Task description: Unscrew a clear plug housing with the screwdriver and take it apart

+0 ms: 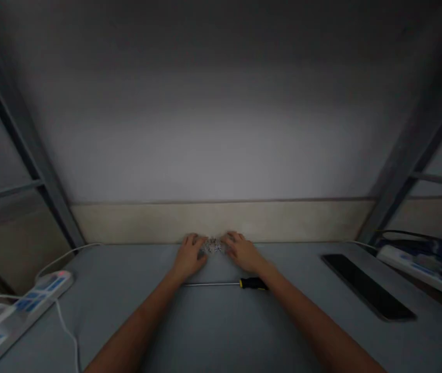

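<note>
A small heap of shiny metal pieces [212, 245], perhaps screws, lies at the back edge of the grey tabletop; the pieces are too small to name surely. My left hand [190, 257] rests at the heap's left side, fingers apart and slightly curved, with the thumb toward me. On the other side, my right hand [243, 253] lies with its fingers spread, the tips beside the pieces. Neither hand visibly grips anything. Nearer to me is a screwdriver [252, 283] with a black and yellow handle, its long shaft pointing left. My right forearm partly covers the handle's end.
A white power strip [30, 305] with plugs and cables lies at the left edge. To the right is a black phone-like slab [366, 286]. Farther right are another white power strip [418, 269] and dark cables. Metal frame posts [395, 176] and a wall [221, 145] bound the table.
</note>
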### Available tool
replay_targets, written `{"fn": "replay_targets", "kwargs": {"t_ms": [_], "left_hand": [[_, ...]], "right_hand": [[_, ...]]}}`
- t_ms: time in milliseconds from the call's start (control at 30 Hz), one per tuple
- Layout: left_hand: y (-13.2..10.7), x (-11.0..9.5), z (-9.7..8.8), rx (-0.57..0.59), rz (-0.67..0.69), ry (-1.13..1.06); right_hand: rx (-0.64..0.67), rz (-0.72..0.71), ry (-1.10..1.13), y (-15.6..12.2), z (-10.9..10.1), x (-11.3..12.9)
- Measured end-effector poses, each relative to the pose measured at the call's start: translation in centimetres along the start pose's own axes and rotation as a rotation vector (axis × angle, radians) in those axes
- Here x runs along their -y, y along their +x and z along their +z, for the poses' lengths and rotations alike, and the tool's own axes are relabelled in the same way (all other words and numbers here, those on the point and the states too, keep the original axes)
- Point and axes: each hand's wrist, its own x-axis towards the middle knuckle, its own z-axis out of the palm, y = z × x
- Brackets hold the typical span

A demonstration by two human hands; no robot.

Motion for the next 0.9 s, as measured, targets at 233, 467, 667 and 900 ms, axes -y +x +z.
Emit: {"fn": "replay_targets", "kwargs": {"t_ms": [233,467,667,900], "left_hand": [[0.1,-1.0,0.8,0.066,-0.022,0.059],[-0.4,-1.6,1.0,0.098,-0.025,0.088],[-1.2,-3.1,0.6,0.102,-0.023,0.093],[-4.0,-5.9,0.2,0.101,-0.027,0.092]], "right_hand": [[0.037,-0.043,-0.174,0.2,2.0,1.3],[-0.006,-0.03,-0.183,-1.1,2.4,1.8],[-0.004,-0.027,-0.155,-2.5,1.5,2.4],[0.017,-0.004,-0.151,-5.9,0.3,3.3]]}}
